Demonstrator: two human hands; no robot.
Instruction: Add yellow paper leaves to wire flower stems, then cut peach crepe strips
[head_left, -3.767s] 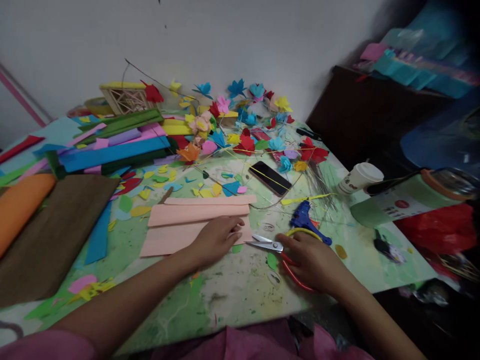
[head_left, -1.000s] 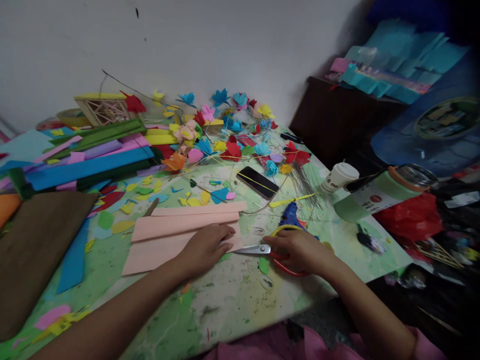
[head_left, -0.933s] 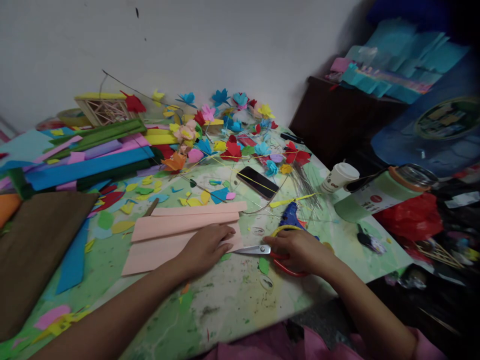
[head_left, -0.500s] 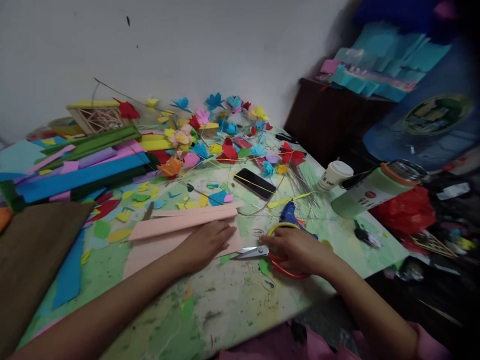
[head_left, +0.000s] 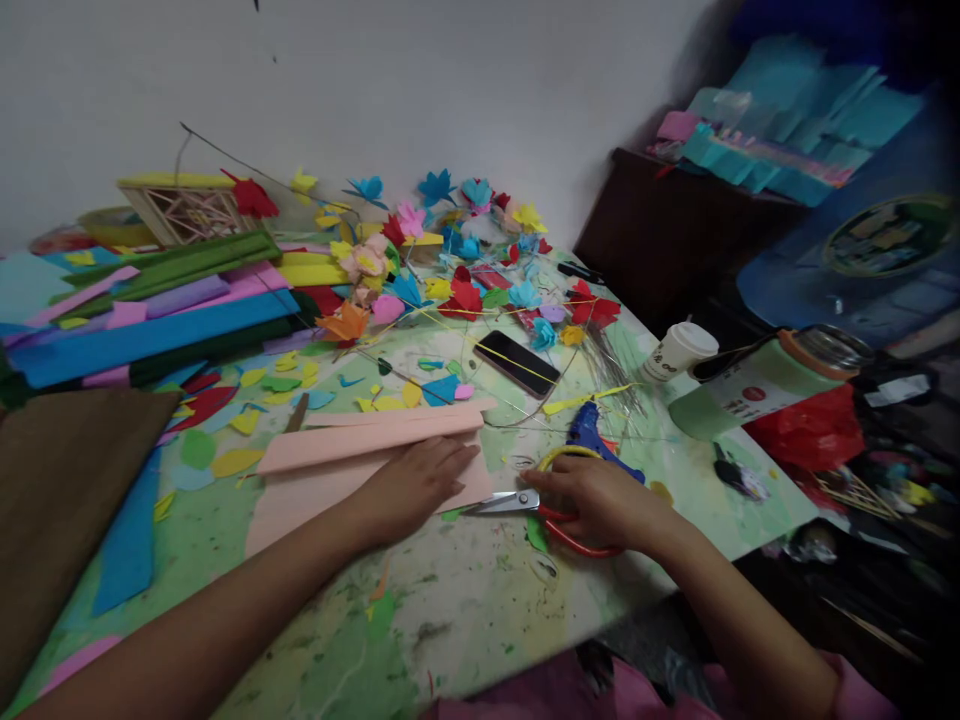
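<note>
My left hand (head_left: pixel 420 485) lies flat on a sheet of pale pink paper (head_left: pixel 322 500), fingers stretched out toward its right edge. Along the far side, the sheet is folded over into a long strip. In my right hand (head_left: pixel 600 500) is a pair of scissors (head_left: pixel 504 503) with red and yellow handles, resting on the table. Their blades point left, close together, with the tips by the paper's lower right corner. Just beyond my right hand lies a blue glue gun (head_left: pixel 589 430), partly hidden by the hand.
Colourful paper flowers (head_left: pixel 461 297) and wires spread across the back. Rolled coloured paper (head_left: pixel 157 335) is stacked at left, near brown cardboard (head_left: pixel 75 500). A phone (head_left: pixel 517 363) lies mid-table. A white cup (head_left: pixel 681 352) and green bottle (head_left: pixel 739 395) stand right, near the table's edge.
The view has shifted slightly. Both hands, the pink paper and the scissors keep almost the same places relative to each other.
</note>
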